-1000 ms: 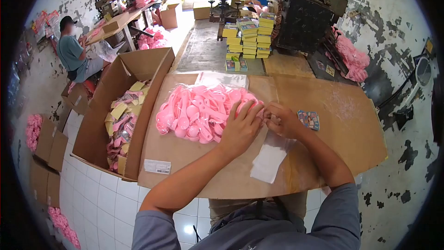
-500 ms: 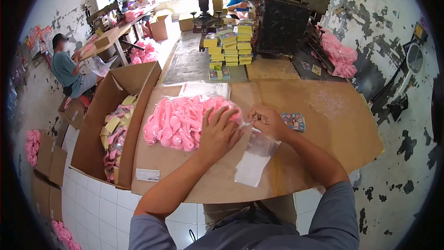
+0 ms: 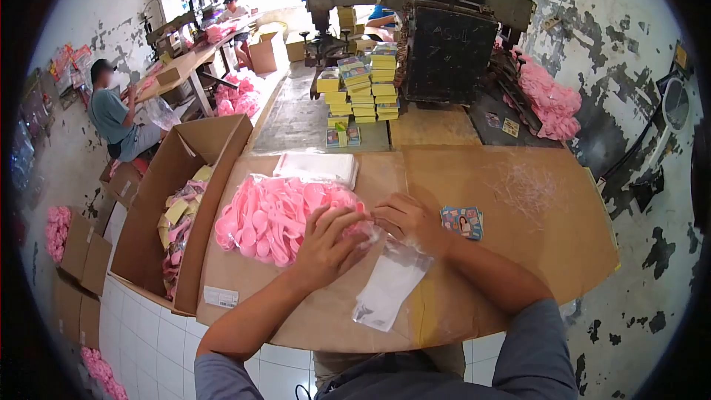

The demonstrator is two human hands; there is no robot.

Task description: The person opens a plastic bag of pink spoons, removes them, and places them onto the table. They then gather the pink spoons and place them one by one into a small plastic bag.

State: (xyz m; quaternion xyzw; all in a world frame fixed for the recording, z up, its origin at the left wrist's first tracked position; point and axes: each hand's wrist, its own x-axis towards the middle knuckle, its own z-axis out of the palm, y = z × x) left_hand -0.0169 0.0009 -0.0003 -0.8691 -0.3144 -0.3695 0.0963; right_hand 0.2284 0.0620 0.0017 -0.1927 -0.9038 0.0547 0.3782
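Note:
A clear plastic bag of pink plastic spoons lies on the cardboard-covered table. My left hand is curled over its right end, gripping the film. From the other side, my right hand has its fingers pinched on the same plastic end; the exact fingertip contact is partly hidden. Below my hands rests a small stack of clear and white plastic sleeves. A few printed picture cards lie just right of my right wrist. Behind the spoons sits a pile of white sleeves.
At the left stands an open carton holding packed pink items and yellow cards. Yellow-edged card stacks rise beyond the table near a black machine box. Clear plastic scraps lie at right. Co-workers sit at another bench.
My view has shifted slightly, with the table lower in the picture. My left fingers have closed in from spread to curled at the bag's end; both hands stay by it.

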